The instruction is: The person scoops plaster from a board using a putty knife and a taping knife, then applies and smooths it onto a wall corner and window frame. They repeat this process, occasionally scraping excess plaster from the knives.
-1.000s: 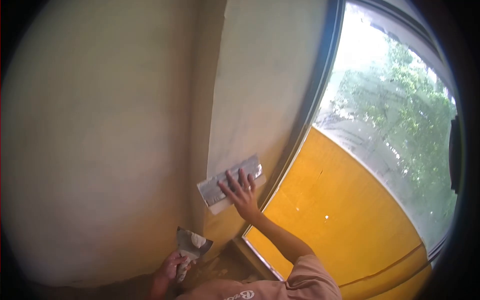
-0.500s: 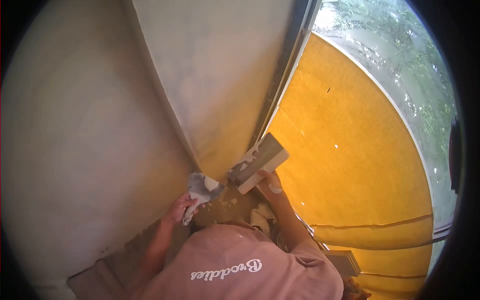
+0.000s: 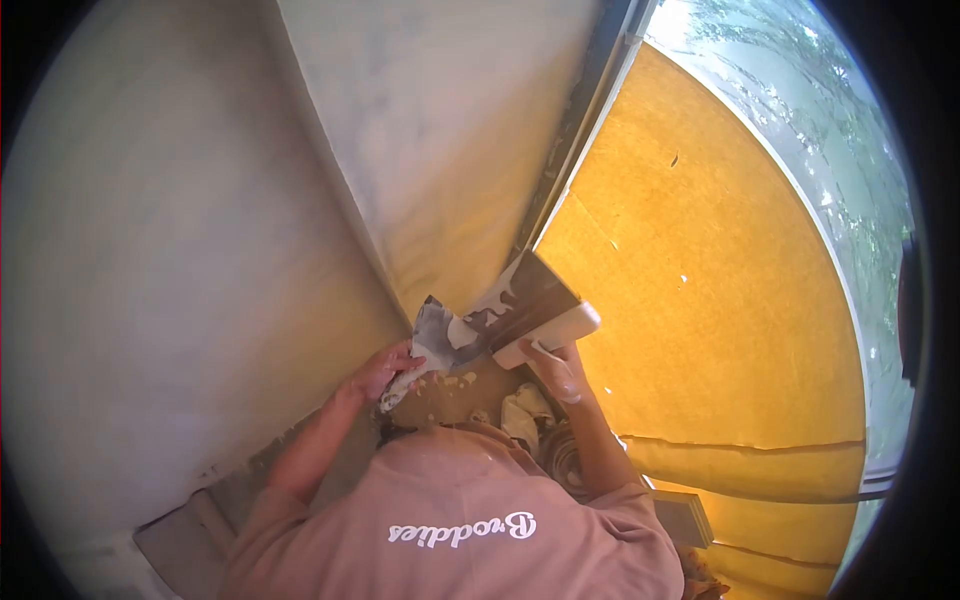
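Observation:
My left hand (image 3: 382, 370) is wrapped around the handle of a putty knife (image 3: 432, 335), whose grey blade carries a lump of white filler. In my right hand (image 3: 560, 375) is a wide finishing trowel (image 3: 537, 295), gripped by its pale backing, with white filler smeared along the left part of its metal blade. The putty knife's blade overlaps the trowel's left end in this view. White smears mark the right wrist and thumb. Behind the tools is the corner where the plastered left wall (image 3: 220, 240) and the narrow wall face (image 3: 430, 140) run down.
A yellow-orange covering (image 3: 720, 260) fills the right side, below a window (image 3: 840, 150) with foliage outside. Past my chest, the floor (image 3: 450, 395) is spotted with filler. A crumpled cloth (image 3: 525, 415) lies near my right forearm, and stacked boards (image 3: 685, 518) sit lower right.
The putty knife has moved right and up to the trowel, and its blade now overlaps the trowel's edge. The trowel has shifted slightly right and tilted. The view has shifted a little.

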Demonstrator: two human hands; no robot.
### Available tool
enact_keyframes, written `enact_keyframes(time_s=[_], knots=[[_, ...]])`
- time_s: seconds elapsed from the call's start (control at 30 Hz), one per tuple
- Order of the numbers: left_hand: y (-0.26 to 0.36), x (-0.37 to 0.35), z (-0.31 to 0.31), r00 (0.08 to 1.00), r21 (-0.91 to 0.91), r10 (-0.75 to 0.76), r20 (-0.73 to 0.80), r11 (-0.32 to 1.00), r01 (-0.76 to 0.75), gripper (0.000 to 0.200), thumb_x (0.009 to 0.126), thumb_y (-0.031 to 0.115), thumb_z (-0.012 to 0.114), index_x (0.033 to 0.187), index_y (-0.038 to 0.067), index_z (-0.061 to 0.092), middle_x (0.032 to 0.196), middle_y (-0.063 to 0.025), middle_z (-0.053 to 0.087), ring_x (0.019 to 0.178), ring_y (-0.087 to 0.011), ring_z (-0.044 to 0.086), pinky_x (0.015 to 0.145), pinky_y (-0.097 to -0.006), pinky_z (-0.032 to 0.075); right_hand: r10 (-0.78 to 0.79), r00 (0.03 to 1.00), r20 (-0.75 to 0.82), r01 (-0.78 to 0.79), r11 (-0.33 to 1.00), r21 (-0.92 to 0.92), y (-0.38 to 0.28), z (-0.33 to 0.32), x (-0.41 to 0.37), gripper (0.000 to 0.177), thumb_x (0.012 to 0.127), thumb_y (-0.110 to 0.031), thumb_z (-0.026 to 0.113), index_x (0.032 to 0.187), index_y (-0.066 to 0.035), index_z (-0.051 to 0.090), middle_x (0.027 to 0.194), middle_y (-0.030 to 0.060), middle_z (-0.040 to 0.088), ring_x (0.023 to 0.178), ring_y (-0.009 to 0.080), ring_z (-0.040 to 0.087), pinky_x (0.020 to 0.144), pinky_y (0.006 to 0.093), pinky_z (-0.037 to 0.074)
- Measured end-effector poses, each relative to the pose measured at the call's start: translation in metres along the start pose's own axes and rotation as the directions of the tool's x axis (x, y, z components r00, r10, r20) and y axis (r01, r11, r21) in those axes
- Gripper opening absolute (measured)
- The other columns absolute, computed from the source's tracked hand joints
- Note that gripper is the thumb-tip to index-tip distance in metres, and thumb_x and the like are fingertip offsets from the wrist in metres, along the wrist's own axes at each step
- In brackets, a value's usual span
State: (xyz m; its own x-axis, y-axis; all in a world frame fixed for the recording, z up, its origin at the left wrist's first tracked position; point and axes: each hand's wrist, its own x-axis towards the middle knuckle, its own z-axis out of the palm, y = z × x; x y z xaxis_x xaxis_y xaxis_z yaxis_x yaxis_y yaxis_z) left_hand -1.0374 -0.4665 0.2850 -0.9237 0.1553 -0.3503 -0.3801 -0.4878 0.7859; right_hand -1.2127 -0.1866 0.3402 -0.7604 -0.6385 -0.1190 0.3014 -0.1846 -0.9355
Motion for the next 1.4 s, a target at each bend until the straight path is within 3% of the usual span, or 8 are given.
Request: enact_keyframes(time_s=[0.2, 0.47, 0.53, 0.7, 0.97, 1.13, 1.3, 1.4], knots=[[0.005, -0.005, 0.006, 0.997, 0.005, 0.071, 0.005, 0.997, -0.071, 0.031, 0.099, 0.019, 0.059, 0.124, 0.001, 0.053, 0.098, -0.0077, 0.069, 0.07, -0.0092, 0.064, 0.062, -0.0225, 0.053, -0.19, 0.796, 0.575, 0.489, 0.761, -0.426, -0.015, 0.029, 0.003, 0.07, 0.076, 0.006, 0.048, 0.146, -0.002, 0.046, 0.149, 0.0182, 0.049, 0.138, 0.0308, 0.046, 0.115, 0.0396, 0.032], [0.022, -0.02, 0.052, 0.964, -0.028, 0.257, -0.07, 0.965, -0.259, 0.023, 0.098, 0.015, 0.06, 0.116, 0.001, 0.058, 0.098, -0.0097, 0.069, 0.068, -0.0121, 0.06, 0.062, -0.0262, 0.05, -0.066, 0.924, 0.378, 0.317, 0.684, -0.657, 0.059, -0.052, 0.02, 0.059, 0.081, 0.007, 0.052, 0.14, 0.0, 0.048, 0.14, 0.0173, 0.056, 0.129, 0.03, 0.054, 0.109, 0.0413, 0.043], [0.028, -0.015, 0.07, 0.81, 0.412, 0.552, -0.198, 0.797, -0.442, 0.03, 0.1, 0.012, 0.057, 0.128, 0.003, 0.054, 0.101, -0.0056, 0.068, 0.081, -0.0113, 0.063, 0.073, -0.0264, 0.052, 0.099, 0.992, 0.084, -0.091, 0.991, -0.095, 0.06, -0.048, 0.015, 0.055, 0.085, 0.005, 0.058, 0.138, 0.001, 0.046, 0.132, 0.0163, 0.059, 0.121, 0.0267, 0.058, 0.104, 0.0411, 0.047], [0.068, 0.029, 0.077, 0.689, 0.909, 0.715, 0.121, 0.199, -0.366, 0.045, 0.094, -0.001, 0.057, 0.138, 0.007, 0.049, 0.124, -0.0108, 0.063, 0.107, -0.0248, 0.061, 0.092, -0.0356, 0.051, 0.365, 0.914, 0.176, -0.387, 0.662, 0.642, 0.042, -0.014, 0.003, 0.057, 0.086, 0.003, 0.065, 0.138, 0.002, 0.042, 0.131, 0.0169, 0.056, 0.122, 0.0312, 0.058, 0.111, 0.0465, 0.044], [0.068, 0.046, 0.042, 0.705, 0.895, 0.553, 0.445, -0.245, -0.373, 0.057, 0.084, -0.01, 0.049, 0.139, 0.004, 0.052, 0.138, -0.0164, 0.055, 0.123, -0.035, 0.053, 0.108, -0.0411, 0.043, 0.256, 0.94, 0.225, -0.333, 0.548, 0.767, 0.005, 0.002, -0.008, 0.053, 0.085, 0.003, 0.065, 0.134, 0.004, 0.046, 0.125, 0.0175, 0.061, 0.118, 0.0316, 0.061, 0.111, 0.0467, 0.044], [0.024, -0.006, -0.025, 0.748, 0.992, 0.657, 0.09, -0.126, -0.009, 0.04, 0.092, -0.001, 0.054, 0.132, 0.0, 0.055, 0.126, -0.0217, 0.061, 0.111, -0.0352, 0.061, 0.099, -0.0423, 0.049, 0.188, 0.979, 0.08, -0.186, 0.66, 0.728, -0.026, -0.028, -0.009, 0.057, 0.084, 0.001, 0.067, 0.136, 0.003, 0.044, 0.125, 0.0151, 0.06, 0.118, 0.0289, 0.06, 0.109, 0.0447, 0.046], [0.072, -0.082, 0.043, 0.912, 0.65, 0.235, -0.336, 0.758, 0.044, 0.025, 0.096, 0.007, 0.062, 0.12, 0.001, 0.059, 0.104, -0.0095, 0.071, 0.087, -0.0142, 0.066, 0.072, -0.0296, 0.054, 0.041, 0.991, -0.13, 0.048, 0.79, 0.611, -0.019, -0.026, 0.013, 0.06, 0.084, 0.008, 0.061, 0.14, -0.001, 0.041, 0.13, 0.0134, 0.057, 0.12, 0.0297, 0.058, 0.109, 0.0439, 0.046], [0.088, -0.078, 0.107, 0.976, 0.553, 0.027, -0.216, 0.827, 0.099, 0.025, 0.097, 0.01, 0.063, 0.121, 0.002, 0.059, 0.1, -0.0066, 0.071, 0.079, -0.0097, 0.063, 0.067, -0.0243, 0.052, 0.088, 0.973, -0.214, 0.073, 0.76, 0.645, 0.005, -0.014, 0.035, 0.061, 0.083, 0.011, 0.057, 0.14, -0.001, 0.041, 0.13, 0.0144, 0.057, 0.12, 0.0303, 0.057, 0.109, 0.0445, 0.046]])
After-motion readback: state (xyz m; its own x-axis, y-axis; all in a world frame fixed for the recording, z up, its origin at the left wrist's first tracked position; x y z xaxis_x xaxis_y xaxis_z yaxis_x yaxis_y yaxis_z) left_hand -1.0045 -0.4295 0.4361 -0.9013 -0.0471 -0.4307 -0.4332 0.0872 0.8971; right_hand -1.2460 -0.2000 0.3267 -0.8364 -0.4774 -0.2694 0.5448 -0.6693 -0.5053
